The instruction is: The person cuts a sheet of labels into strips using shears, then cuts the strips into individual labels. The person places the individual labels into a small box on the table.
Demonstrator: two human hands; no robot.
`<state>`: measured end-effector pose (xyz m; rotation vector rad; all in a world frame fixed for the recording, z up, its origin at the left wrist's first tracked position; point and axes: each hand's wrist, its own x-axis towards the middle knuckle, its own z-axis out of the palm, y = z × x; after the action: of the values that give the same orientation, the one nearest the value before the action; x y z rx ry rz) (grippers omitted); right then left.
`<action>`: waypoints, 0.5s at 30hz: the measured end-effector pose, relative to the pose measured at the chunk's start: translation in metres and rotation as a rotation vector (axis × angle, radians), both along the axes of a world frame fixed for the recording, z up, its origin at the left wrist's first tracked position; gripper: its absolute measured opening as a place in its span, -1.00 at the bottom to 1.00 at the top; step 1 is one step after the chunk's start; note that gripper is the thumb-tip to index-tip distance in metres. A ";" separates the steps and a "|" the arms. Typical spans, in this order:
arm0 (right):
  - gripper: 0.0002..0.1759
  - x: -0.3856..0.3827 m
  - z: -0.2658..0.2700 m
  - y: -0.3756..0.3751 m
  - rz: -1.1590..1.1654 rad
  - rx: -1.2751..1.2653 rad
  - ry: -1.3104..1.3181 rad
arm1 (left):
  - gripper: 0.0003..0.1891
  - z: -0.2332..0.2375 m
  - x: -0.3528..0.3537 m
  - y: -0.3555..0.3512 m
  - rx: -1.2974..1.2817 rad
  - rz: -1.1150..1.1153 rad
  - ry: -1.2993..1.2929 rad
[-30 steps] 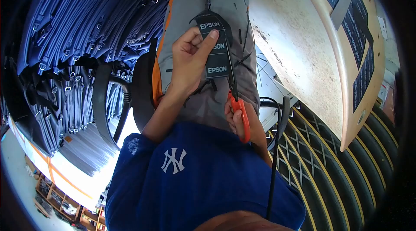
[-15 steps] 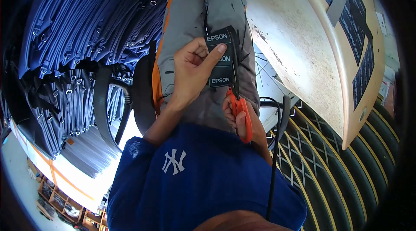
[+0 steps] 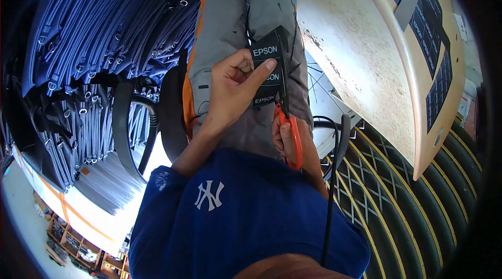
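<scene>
Black label strip (image 3: 265, 50) drawn lower by left hand (image 3: 230, 90), beside scissors (image 3: 287, 118).

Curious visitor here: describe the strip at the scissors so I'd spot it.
Start at the grey trousers in the middle. There the left hand pinches a black label strip, beside orange-handled scissors in the right hand. It repeats EPSON in white, unlike the blue fabric alongside.
</scene>
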<state>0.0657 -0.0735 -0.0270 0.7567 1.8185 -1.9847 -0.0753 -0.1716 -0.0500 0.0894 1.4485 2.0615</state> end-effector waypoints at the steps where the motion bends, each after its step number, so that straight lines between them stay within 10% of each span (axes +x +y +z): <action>1: -0.21 0.000 0.000 0.000 -0.002 0.002 -0.004 | -0.92 -0.001 0.000 0.000 0.013 0.000 0.001; 15: -0.55 0.009 -0.001 0.007 0.110 0.082 0.090 | -0.90 -0.002 -0.017 0.007 0.012 0.137 -0.014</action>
<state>0.0750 -0.0661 -0.0279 0.5854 1.9591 -1.9133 -0.0921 -0.1644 -0.0519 -0.0203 1.4708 2.1760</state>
